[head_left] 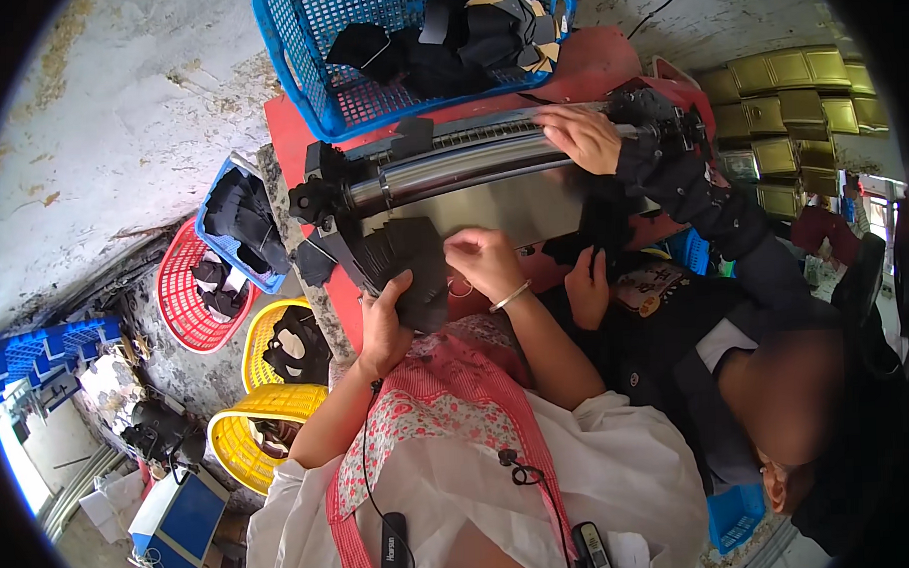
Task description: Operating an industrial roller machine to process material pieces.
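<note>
My left hand (384,332) is closed on a fanned stack of thin, flat black pieces (409,271), its thumb lying on top. The stack rests at the near left edge of a roller machine with a shiny metal roller (456,169) and a flat metal plate (512,214). Just right of the stack is my right hand (486,268), its fingertips drawn together in a pinch; whatever they might hold is too small to make out. A bracelet circles that wrist. Beyond the roller, a blue basket (313,99) contains more black pieces.
At my right a co-worker's hand (585,137) touches the roller's right end; their other hand (587,289) grips black material. A black knob (314,202) juts from the machine's left end. Red (191,323), yellow (231,467) and blue baskets stand at the left.
</note>
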`<state>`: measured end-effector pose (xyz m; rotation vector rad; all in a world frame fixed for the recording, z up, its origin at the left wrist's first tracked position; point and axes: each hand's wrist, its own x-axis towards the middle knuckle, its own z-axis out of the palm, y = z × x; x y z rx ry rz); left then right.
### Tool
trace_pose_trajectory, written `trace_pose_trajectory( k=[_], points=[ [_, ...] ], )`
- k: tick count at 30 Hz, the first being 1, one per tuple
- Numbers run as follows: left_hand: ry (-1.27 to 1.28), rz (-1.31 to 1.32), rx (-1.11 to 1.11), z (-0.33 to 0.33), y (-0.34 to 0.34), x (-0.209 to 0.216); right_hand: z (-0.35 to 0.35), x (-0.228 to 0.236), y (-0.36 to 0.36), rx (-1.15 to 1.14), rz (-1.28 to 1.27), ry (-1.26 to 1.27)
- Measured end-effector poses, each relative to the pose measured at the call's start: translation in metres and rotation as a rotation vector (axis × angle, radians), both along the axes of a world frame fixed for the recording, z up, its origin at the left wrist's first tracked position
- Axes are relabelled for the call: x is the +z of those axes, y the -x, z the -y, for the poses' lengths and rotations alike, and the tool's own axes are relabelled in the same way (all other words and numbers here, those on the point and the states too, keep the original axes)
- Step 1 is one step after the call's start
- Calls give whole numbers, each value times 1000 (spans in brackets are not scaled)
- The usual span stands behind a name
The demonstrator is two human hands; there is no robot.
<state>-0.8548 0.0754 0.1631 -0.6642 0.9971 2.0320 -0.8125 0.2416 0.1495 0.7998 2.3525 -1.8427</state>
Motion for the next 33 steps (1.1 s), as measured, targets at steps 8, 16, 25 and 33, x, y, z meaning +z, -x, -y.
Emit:
trace_pose_trajectory(
  k=[8, 16, 25, 33],
  points=[
    [30, -22, 5, -2, 2, -1, -4, -4, 31, -367, -44, 413],
    [-39, -15, -9, -3, 4, 5, -5, -2, 14, -146, 49, 106],
    [10, -78, -69, -4, 5, 3, 0, 9, 11, 16, 37, 103],
    [21, -56, -66, -5, 7, -6, -1, -2, 27, -243, 94, 121]
  ],
)
